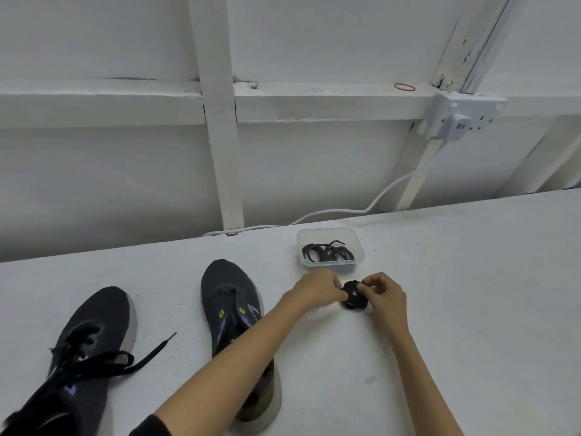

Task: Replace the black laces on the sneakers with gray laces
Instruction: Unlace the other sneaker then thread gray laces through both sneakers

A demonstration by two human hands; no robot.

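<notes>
Two dark sneakers stand on the white table. The left sneaker (91,347) carries loosened black laces (103,363) that trail to the right. The right sneaker (234,313) has bare eyelets; my left forearm crosses over its heel. A small coiled bundle of black lace (354,298) lies on the table right of that shoe. My left hand (317,286) pinches the bundle's left side and my right hand (385,292) pinches its right side. Just behind my hands, a clear plastic tub (330,236) holds dark grey laces (327,252).
A white cable (361,211) runs along the table's back edge up to a wall socket (459,119). White wall beams rise behind the table. A red rubber band (404,87) lies on the ledge.
</notes>
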